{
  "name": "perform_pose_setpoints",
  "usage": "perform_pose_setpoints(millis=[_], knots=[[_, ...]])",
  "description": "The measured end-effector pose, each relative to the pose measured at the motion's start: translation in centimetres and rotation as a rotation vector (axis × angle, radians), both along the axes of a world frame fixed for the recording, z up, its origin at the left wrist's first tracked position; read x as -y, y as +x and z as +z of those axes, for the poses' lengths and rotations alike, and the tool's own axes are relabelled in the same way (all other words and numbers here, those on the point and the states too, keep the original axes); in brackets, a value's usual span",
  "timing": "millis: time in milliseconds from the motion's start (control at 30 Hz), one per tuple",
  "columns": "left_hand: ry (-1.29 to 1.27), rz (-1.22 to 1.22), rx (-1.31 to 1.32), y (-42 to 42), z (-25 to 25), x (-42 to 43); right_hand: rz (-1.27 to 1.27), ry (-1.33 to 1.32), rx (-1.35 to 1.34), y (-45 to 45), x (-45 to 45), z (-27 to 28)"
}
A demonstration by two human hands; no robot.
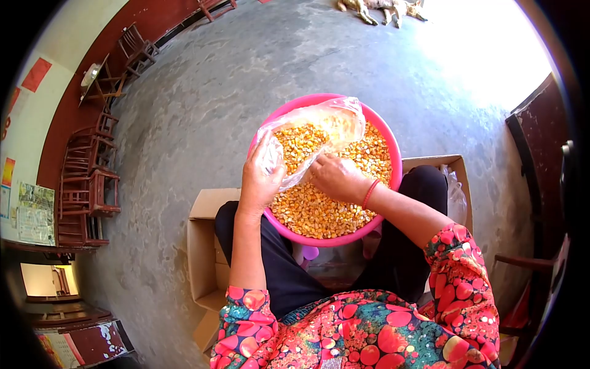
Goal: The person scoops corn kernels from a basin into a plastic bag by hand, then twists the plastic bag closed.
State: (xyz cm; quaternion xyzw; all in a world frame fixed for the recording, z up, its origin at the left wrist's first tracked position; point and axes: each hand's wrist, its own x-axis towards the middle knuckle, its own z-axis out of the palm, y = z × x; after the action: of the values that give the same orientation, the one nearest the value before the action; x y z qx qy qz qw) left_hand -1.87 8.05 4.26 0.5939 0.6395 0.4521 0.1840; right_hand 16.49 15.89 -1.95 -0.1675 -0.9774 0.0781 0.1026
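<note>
A pink basin (332, 238) full of yellow corn kernels (319, 215) rests at my lap, between my knees. Over its far left part lies a clear plastic bag (348, 126), its mouth spread and corn kernels inside it. My left hand (261, 178) grips the bag's left edge, thumb on the near side. Closed fingers of my right hand (340, 177), with a red band at the wrist, pinch the bag's near edge just above the loose corn. The right fingertips are partly hidden.
Cardboard boxes stand beside both legs, one on the left (204, 246) and one on the right (458, 175) holding plastic bags. Wooden chairs (83, 178) line the left wall. A dog (387, 9) lies on the concrete floor (203, 98) at the top.
</note>
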Motion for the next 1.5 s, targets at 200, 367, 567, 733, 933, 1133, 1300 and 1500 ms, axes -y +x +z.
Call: perform_pose_setpoints(millis=[200,367,567,733,933,1133,1300,1500], knots=[[-0.017,-0.015,-0.025,0.3,0.3,0.1,-0.027,-0.183,-0.124,-0.7,2.7,1.2],[0.024,0.008,0.035,-0.2,-0.2,0.1,0.115,-0.246,-0.11,-0.7,2.7,0.9],[0.02,0.029,0.059,-0.2,0.4,0.3,0.114,-0.353,-0.061,-1.0,1.8,0.2],[-0.028,0.006,-0.051,-0.3,0.2,0.4,0.024,-0.899,-0.328,-1.0,0.4,1.0],[-0.067,-0.002,-0.014,-0.5,-0.5,0.3,0.066,-1.279,0.064,0.3,-2.1,4.5],[-0.119,-0.089,-0.041,0.1,-0.5,0.3,-0.158,-1.65,-0.632,1.0,-5.0,6.2],[-0.142,-0.121,0.006,0.4,-0.5,0.1,-0.35,-1.726,-1.051,-0.9,-5.6,5.1],[-0.151,-0.064,0.112,0.8,-0.2,-0.1,-0.211,-1.431,-1.058,-4.1,-3.6,3.1]])
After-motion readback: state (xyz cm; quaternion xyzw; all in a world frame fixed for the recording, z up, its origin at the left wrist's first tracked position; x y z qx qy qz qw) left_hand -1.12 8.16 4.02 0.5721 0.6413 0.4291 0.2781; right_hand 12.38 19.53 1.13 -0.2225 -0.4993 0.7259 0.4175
